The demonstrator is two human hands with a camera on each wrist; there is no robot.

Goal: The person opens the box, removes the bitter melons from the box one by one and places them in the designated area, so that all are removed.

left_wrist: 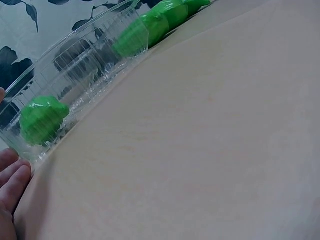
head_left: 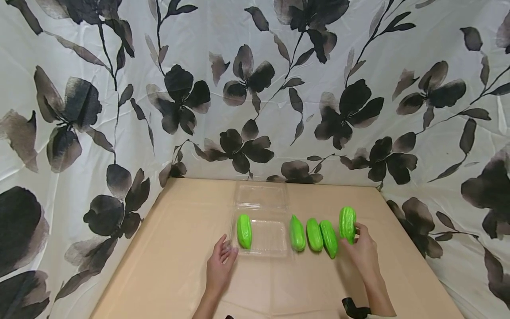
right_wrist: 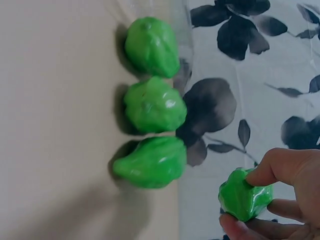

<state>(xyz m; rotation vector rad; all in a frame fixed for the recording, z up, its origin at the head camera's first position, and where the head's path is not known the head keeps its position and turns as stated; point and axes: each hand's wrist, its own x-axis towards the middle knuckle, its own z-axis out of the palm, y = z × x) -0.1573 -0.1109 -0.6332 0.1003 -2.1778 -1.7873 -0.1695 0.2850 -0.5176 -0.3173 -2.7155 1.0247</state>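
My right hand (head_left: pixel 364 252) holds a glossy, ridged green bitter melon (head_left: pixel 347 221) up at the right, thumb on one side and fingers on the other. Three more bitter melons (head_left: pixel 314 235) lie in a row on the table, between that hand and a clear plastic container (head_left: pixel 268 237). One bitter melon (head_left: pixel 244 231) lies inside the container, along its left side. At the container's front left corner, my left hand (head_left: pixel 220 266) grips the edge. In the left wrist view, its fingertips (left_wrist: pixel 17 172) touch the container's lower corner; most of the hand is out of frame.
The container's hinged lid (head_left: pixel 261 196) lies folded back behind it. Beneath everything is a tan table (head_left: pixel 187 212), bounded at the back and sides by a white floral cloth (head_left: pixel 295 88). A black strap (head_left: pixel 354 309) circles my right wrist.
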